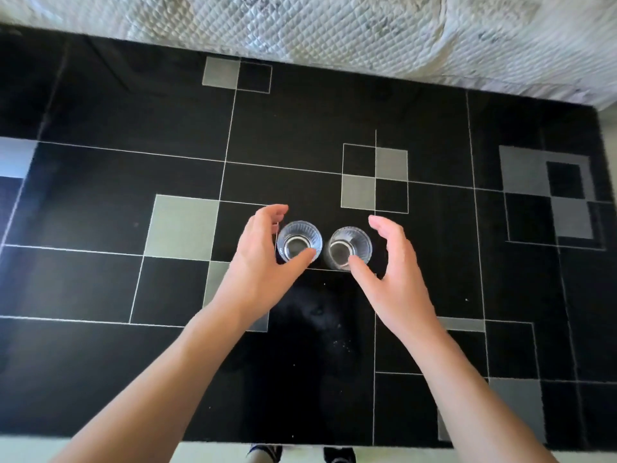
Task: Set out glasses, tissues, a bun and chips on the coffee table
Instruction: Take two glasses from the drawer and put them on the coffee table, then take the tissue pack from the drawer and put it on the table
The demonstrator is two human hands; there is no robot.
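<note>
Two clear ribbed glasses stand upright side by side on the glossy black coffee table, near its middle. My left hand curls around the left glass, fingers spread, thumb near its rim, with a small gap visible. My right hand cups the right glass the same way, thumb by its near edge and fingers apart from its far side. Neither hand grips a glass. No tissues, bun or chips are in view.
The table top carries white lines and grey squares. A quilted pale sofa cover borders the far edge. My shoes show on the light floor below the near edge.
</note>
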